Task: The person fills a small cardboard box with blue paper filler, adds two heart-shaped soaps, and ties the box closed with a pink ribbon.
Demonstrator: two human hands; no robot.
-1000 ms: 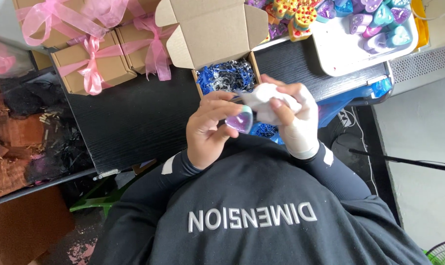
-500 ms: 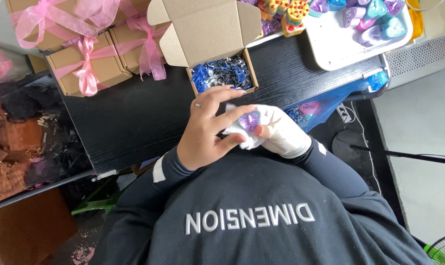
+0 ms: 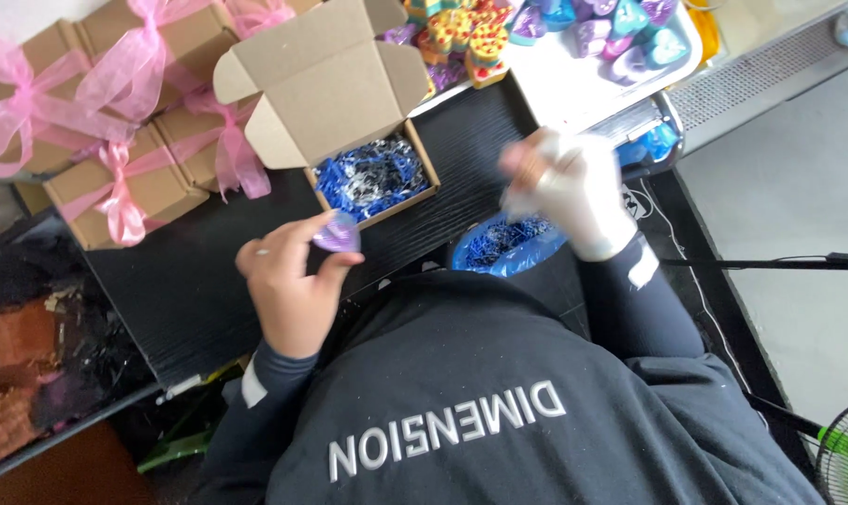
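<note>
While hands are apart, L hand [image 3: 293,281] pinches purple heart [image 3: 337,232]; R hand [image 3: 569,187] blurred, grip unclear

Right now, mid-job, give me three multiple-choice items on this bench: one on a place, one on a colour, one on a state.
1. Where is the purple heart-shaped piece?
A. in the left hand's fingers
B. inside the open cardboard box
C. on the white tray

2. What colour are the ribbons on the closed boxes?
A. blue
B. pink
C. green

3. How does the open cardboard box stand?
A. tied shut with ribbon
B. lid flaps up, blue shredded filling showing
C. turned upside down

Answers:
1 A: the fingertips pinch the piece above the black tabletop, just short of the box.
2 B: pink bows sit on every closed box at the left.
3 B: the flaps stand open and blue shreds fill the inside.
</note>
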